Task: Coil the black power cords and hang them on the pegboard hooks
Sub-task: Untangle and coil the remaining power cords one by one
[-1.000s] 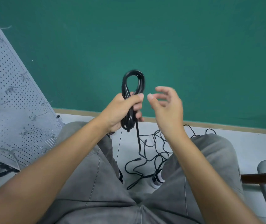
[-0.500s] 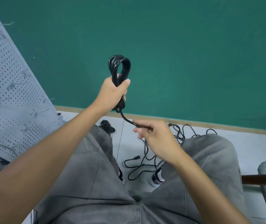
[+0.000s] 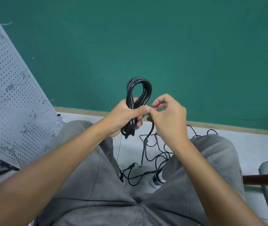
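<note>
Our left hand [image 3: 123,118] grips one coiled black power cord [image 3: 138,95], fingers wrapped around it; our right hand [image 3: 167,116] pinches its trailing end. Loose black cords [image 3: 154,154] lie tangled on the floor, uncountable. One grey perforated pegboard [image 3: 8,95] stands left.

Left hand [image 3: 123,118] grips coiled cord [image 3: 138,95]; right hand [image 3: 169,118] pinches its tail.

Evenly and brightly lit, soft and diffuse, with no hard shadows anywhere. Only faint shading between the knees at lower centre and under the forearms. Slight sheen on the loops of the black cord [image 3: 139,93] at centre frame. No glare on the green wall [image 3: 179,46]. Strong wide-angle stretching toward the edges: pegboard [image 3: 8,98] at left leaning steeply, forearms ballooning in the lower corners. Sharp at centre, softer and smeared at far left and lower right.
</note>
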Available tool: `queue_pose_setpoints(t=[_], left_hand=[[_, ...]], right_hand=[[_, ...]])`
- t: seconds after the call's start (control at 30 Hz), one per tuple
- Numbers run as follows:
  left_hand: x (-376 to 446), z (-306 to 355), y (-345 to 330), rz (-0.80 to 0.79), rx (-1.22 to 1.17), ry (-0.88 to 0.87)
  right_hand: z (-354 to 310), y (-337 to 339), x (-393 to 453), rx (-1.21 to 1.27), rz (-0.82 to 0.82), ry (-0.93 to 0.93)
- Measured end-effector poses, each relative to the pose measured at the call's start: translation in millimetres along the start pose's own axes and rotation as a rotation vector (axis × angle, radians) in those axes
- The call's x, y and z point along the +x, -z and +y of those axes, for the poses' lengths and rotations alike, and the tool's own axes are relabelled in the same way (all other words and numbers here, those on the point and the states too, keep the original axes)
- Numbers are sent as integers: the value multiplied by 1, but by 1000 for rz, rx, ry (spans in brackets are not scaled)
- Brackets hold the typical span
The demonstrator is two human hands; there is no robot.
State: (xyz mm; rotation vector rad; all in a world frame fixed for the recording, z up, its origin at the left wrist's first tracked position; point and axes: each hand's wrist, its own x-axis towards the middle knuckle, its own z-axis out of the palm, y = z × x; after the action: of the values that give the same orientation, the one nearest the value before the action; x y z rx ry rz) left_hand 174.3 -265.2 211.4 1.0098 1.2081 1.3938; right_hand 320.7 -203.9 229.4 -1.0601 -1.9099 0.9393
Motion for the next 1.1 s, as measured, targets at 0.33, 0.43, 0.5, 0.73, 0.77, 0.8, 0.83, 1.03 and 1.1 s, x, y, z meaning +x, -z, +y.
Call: queue_pose_setpoints(t=[0.33,0.43,0.5,0.73,0.77,0.8,0.83,1.03,1.1], left_hand=[[1,14,23,38,-241,9],[4,12,25,65,-199,0],[6,10,28,98,-188,17],[1,-7,26,-36,-118,134],[0,-8,23,-52,-129,128],[0,-8,21,-54,-136,117],[0,-7,19,-43,-139,103],[2,1,10,1,-55,37],[1,1,11,-47,-50,60]], right_hand=[[52,-16,-23,254,-420,-151],[54,-28,-33,362,-443,-264],[45,-27,-33,447,-384,-287],[0,-3,0,515,-128,-155],[-5,-1,4,538,-121,-164],[-9,1,8,554,-124,-183],[-12,1,10,572,-133,-215],[-13,-3,15,747,-189,-422],[-10,-5,16,640,-185,-421]])
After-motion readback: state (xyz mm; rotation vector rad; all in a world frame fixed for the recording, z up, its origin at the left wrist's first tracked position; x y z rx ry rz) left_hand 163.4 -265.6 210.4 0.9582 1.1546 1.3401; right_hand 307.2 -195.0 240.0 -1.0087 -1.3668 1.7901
